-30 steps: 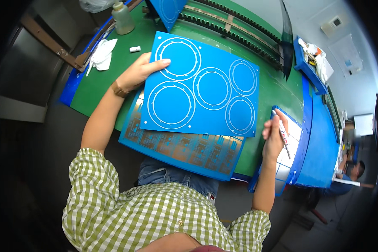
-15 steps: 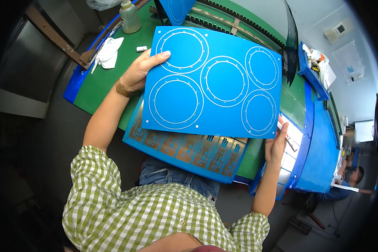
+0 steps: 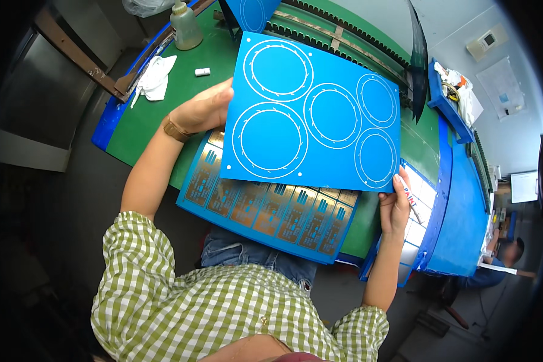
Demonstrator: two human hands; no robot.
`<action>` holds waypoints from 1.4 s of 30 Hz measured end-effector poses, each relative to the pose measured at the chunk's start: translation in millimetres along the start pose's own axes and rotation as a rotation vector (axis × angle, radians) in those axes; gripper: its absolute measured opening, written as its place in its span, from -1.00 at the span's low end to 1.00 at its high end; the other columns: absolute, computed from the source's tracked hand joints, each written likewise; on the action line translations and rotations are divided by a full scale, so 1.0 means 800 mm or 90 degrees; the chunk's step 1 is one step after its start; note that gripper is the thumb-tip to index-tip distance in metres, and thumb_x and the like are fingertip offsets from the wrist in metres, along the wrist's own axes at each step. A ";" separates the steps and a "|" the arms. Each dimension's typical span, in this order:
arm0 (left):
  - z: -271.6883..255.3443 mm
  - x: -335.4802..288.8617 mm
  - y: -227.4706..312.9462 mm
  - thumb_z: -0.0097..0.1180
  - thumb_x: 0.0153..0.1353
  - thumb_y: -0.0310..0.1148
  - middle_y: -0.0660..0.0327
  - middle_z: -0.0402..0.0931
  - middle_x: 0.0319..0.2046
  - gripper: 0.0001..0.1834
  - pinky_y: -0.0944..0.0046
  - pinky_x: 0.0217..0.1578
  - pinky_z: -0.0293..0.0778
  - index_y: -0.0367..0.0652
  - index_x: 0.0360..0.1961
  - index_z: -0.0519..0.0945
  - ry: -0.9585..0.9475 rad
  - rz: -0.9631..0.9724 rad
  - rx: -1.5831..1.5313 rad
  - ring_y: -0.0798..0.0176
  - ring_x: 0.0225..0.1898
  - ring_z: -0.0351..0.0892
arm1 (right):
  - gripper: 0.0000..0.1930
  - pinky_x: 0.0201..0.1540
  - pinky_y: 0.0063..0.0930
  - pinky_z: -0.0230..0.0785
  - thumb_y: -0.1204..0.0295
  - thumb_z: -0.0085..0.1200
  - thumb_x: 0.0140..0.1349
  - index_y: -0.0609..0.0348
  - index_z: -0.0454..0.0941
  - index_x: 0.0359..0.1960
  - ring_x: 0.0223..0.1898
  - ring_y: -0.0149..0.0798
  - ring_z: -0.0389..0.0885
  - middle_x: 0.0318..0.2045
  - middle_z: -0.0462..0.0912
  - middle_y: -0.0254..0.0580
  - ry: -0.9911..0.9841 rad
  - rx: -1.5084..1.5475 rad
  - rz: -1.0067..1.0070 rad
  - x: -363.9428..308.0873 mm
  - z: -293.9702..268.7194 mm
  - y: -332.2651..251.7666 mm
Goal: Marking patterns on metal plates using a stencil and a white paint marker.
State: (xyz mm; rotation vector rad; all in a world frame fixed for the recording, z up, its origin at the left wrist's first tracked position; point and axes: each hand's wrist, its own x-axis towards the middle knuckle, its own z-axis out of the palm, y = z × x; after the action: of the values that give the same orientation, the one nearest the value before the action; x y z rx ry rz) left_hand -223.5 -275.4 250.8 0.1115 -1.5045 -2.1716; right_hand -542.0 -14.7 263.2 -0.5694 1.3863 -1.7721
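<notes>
A blue circuit-board panel (image 3: pixel 334 166) with several white ring outlines is held up tilted over the bench. At its left edge is my left hand (image 3: pixel 206 110), closed against the edge; its fingers are partly hidden. My right hand (image 3: pixel 394 211) pinches the lower right corner and also holds a white marker pen (image 3: pixel 411 202) that slants out past the fingers. Below the panel, a blue board with rows of copper-coloured circuit patterns (image 3: pixel 265 214) lies at the bench's near edge, partly covered. A small white cap (image 3: pixel 202 72) lies on the green bench top beyond my left hand.
A plastic bottle (image 3: pixel 187 29) and a white cloth (image 3: pixel 155 78) are at the bench's far left. Slotted racks (image 3: pixel 337 36) run along the back, one holding another blue panel (image 3: pixel 251 13). White-and-blue panels (image 3: pixel 415 226) lie at right. Another person (image 3: pixel 497 265) sits far right.
The panel has turned and its left side has shifted right and slightly up. My left thumb has slid off its face to the edge. More of the copper-patterned board shows.
</notes>
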 end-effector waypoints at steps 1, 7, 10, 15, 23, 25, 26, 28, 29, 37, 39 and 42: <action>0.003 -0.001 0.000 -0.03 0.22 0.01 0.07 0.17 0.20 -0.21 0.19 0.10 0.32 -0.22 0.30 -0.02 0.005 -0.008 0.026 0.24 0.16 0.27 | -0.66 -0.52 -0.74 0.38 0.45 -0.08 0.26 0.22 0.30 0.06 -0.39 -0.52 0.56 -0.22 0.57 -0.25 0.007 0.000 -0.002 0.000 0.000 0.000; 0.013 0.002 0.011 0.13 0.15 -0.20 0.06 0.27 0.12 -0.20 0.28 -0.05 0.45 -0.23 0.30 -0.02 0.036 -0.125 0.051 0.32 0.05 0.40 | -0.68 -0.51 -0.73 0.47 0.41 -0.08 0.27 0.25 0.33 0.03 -0.40 -0.48 0.59 -0.26 0.59 -0.20 0.013 0.003 -0.011 0.002 -0.008 0.001; 0.016 0.006 0.011 0.11 0.15 -0.30 0.09 0.35 0.06 -0.24 0.33 -0.07 0.46 -0.26 0.28 0.01 0.025 -0.099 0.050 0.35 -0.04 0.46 | -0.68 -0.41 -0.66 0.48 0.39 -0.10 0.28 0.28 0.34 0.02 -0.35 -0.45 0.59 -0.25 0.59 -0.19 0.001 -0.119 -0.017 0.003 -0.010 -0.001; 0.017 0.004 0.013 0.09 0.16 -0.35 0.10 0.40 0.01 -0.31 0.35 -0.10 0.47 -0.30 0.25 0.07 0.033 -0.104 0.036 0.37 -0.07 0.47 | -0.58 -0.22 -0.51 0.43 0.26 -0.20 0.35 0.30 0.19 0.13 -0.27 -0.32 0.58 -0.23 0.58 -0.04 0.189 -0.384 -0.292 0.002 0.010 -0.028; 0.015 0.005 0.009 0.08 0.17 -0.38 0.14 0.45 -0.06 -0.41 0.39 -0.16 0.49 -0.32 0.18 0.18 0.021 -0.138 0.064 0.41 -0.12 0.50 | -0.66 -0.66 -0.75 0.08 0.20 -0.17 0.34 0.23 0.53 -0.22 -0.67 -0.62 0.30 -0.65 0.42 -0.41 -0.176 -0.290 -0.214 -0.029 0.105 -0.045; 0.016 0.005 0.009 0.08 0.17 -0.36 0.19 0.49 -0.13 -0.44 0.44 -0.22 0.51 -0.32 0.15 0.21 0.046 -0.147 0.088 0.46 -0.21 0.52 | -0.85 -0.69 -0.77 0.07 0.42 -0.01 0.25 0.23 0.53 -0.26 -0.71 -0.63 0.30 -0.68 0.43 -0.44 -0.228 -0.312 -0.084 -0.032 0.136 -0.028; 0.018 0.005 0.007 0.08 0.17 -0.36 0.19 0.49 -0.13 -0.44 0.44 -0.22 0.51 -0.32 0.15 0.21 0.027 -0.142 0.091 0.46 -0.21 0.52 | -0.82 -0.71 -0.78 0.02 0.35 -0.01 0.25 0.22 0.49 -0.27 -0.70 -0.64 0.27 -0.67 0.41 -0.41 -0.270 -0.293 -0.046 -0.031 0.152 -0.019; 0.022 0.005 0.002 0.07 0.19 -0.35 0.24 0.52 -0.20 -0.47 0.52 -0.39 0.50 -0.30 0.14 0.23 0.092 -0.120 0.136 0.53 -0.35 0.53 | -0.88 -0.69 -0.76 0.06 0.42 0.02 0.22 0.18 0.37 -0.34 -0.70 -0.63 0.28 -0.66 0.42 -0.38 -0.299 -0.230 0.005 -0.033 0.178 0.000; 0.021 0.006 0.002 0.07 0.19 -0.35 0.24 0.52 -0.20 -0.47 0.52 -0.39 0.50 -0.30 0.14 0.23 0.093 -0.117 0.136 0.53 -0.35 0.53 | -0.88 -0.64 -0.75 0.19 0.46 0.07 0.18 0.17 0.39 -0.40 -0.62 -0.62 0.38 -0.62 0.48 -0.40 -0.318 -0.215 0.041 -0.032 0.183 0.004; 0.020 0.004 0.005 0.05 0.19 -0.35 0.21 0.51 -0.18 -0.48 0.54 -0.46 0.49 -0.29 0.14 0.23 0.040 -0.156 0.129 0.53 -0.37 0.53 | -0.87 -0.61 -0.71 0.15 0.49 0.08 0.14 0.21 0.38 -0.46 -0.62 -0.65 0.36 -0.61 0.49 -0.40 -0.365 -0.288 -0.046 -0.029 0.190 0.036; 0.022 0.004 0.005 0.05 0.19 -0.35 0.20 0.51 -0.18 -0.48 0.53 -0.43 0.51 -0.30 0.13 0.23 0.047 -0.151 0.123 0.51 -0.34 0.54 | -0.87 -0.61 -0.71 0.15 0.50 0.09 0.13 0.21 0.38 -0.46 -0.62 -0.65 0.36 -0.62 0.49 -0.40 -0.386 -0.309 -0.083 -0.030 0.187 0.037; 0.022 0.005 0.008 0.06 0.18 -0.36 0.17 0.50 -0.15 -0.48 0.49 -0.36 0.53 -0.31 0.13 0.24 0.033 -0.150 0.108 0.46 -0.28 0.55 | -0.86 -0.61 -0.71 0.14 0.51 0.11 0.12 0.22 0.38 -0.46 -0.61 -0.65 0.36 -0.63 0.49 -0.40 -0.407 -0.339 -0.107 -0.032 0.188 0.037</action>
State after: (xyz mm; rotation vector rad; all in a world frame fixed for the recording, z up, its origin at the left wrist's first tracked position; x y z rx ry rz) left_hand -230.7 -263.6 263.9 0.4174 -1.7177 -2.1952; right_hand -404.9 -84.7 283.4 -1.4296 1.3495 -1.1526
